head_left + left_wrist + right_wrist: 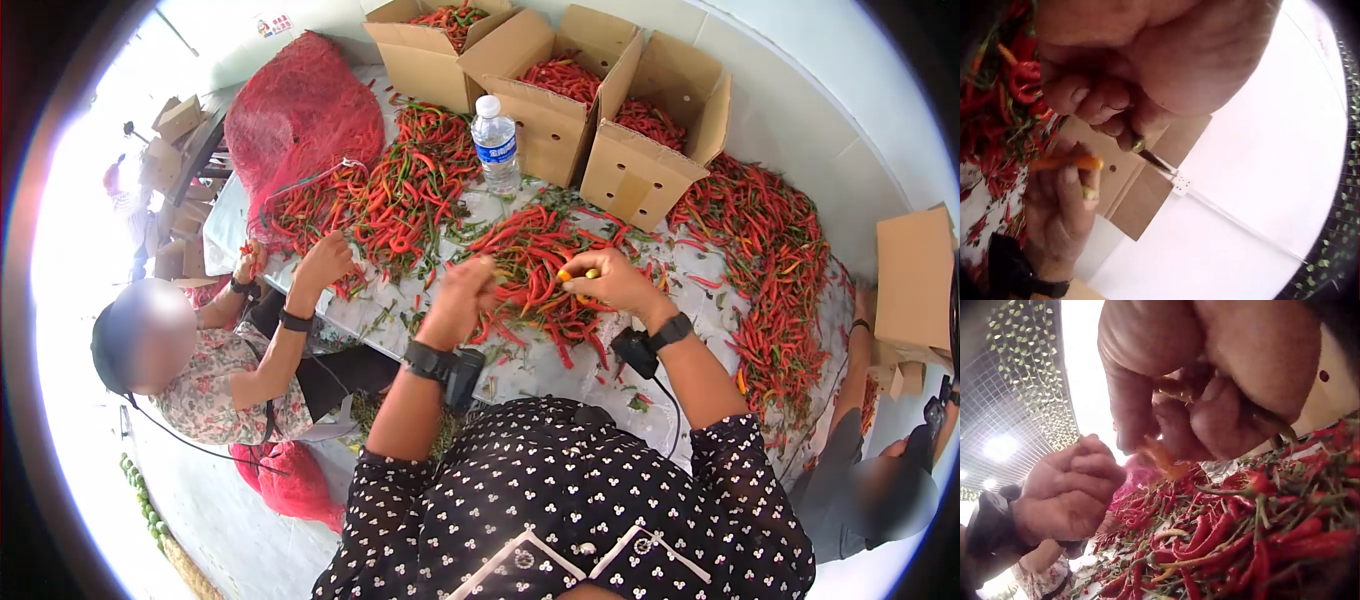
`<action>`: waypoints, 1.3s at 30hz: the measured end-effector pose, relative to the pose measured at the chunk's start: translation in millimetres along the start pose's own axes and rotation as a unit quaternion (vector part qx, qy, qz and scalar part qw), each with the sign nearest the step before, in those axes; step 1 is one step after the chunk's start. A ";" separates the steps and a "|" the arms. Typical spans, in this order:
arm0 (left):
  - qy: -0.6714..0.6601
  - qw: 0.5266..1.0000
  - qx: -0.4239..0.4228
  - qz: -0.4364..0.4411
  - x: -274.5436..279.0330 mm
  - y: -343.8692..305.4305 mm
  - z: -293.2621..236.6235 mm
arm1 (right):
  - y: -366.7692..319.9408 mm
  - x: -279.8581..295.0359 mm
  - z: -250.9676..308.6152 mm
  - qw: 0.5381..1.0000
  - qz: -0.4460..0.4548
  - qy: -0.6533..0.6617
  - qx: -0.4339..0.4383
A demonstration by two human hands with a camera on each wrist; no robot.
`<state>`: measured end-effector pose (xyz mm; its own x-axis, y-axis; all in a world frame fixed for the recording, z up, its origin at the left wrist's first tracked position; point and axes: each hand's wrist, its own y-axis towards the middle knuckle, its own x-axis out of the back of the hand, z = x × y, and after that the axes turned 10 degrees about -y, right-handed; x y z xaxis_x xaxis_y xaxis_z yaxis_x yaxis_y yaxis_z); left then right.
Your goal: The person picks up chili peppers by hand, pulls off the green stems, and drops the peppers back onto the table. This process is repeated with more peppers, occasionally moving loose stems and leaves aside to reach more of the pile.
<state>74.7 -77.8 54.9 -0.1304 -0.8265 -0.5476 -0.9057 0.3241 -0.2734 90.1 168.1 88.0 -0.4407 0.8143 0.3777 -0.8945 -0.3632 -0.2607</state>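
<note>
My left hand (463, 297) is raised over the near side of a heap of red chilies (530, 270), its fingers curled. In the left wrist view its fingertips pinch a small green piece (1139, 145) with a dark end, mostly hidden by the fingers. To the right, my right hand (620, 285) holds chilies at the heap's right side. An orange chili (1069, 164) sticks out between its fingers, and a yellow-green chili tip (1089, 192) shows below that. The two hands are apart.
Cardboard boxes (640, 185) of chilies stand along the back, with a water bottle (496, 150) before them. More chilies (765, 270) lie to the right. A red mesh sack (300, 120) is at back left. One person (230, 370) sits left, another (870, 490) right.
</note>
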 end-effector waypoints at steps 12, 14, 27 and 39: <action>0.460 0.869 -0.173 -0.055 20.6 -5.6 9.9 | -11.6 93.2 99.3 0.935 -0.318 0.023 0.156; 0.510 0.838 -0.194 0.023 16.1 1.7 15.2 | -11.1 95.0 101.8 0.928 -0.331 0.024 0.171; 0.697 0.698 -0.147 -0.069 21.9 19.8 18.5 | 25.2 149.0 150.8 0.871 -0.440 0.078 0.205; 0.506 0.853 -0.127 -0.022 36.0 -3.8 8.1 | 32.7 -15.3 26.1 0.998 -0.028 -0.054 0.031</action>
<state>76.7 -105.1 29.8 -0.2590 -0.8509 0.4571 -0.9602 0.2782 -0.0260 65.6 131.9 96.9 -0.3932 0.7818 0.4840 -0.9191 -0.3490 -0.1830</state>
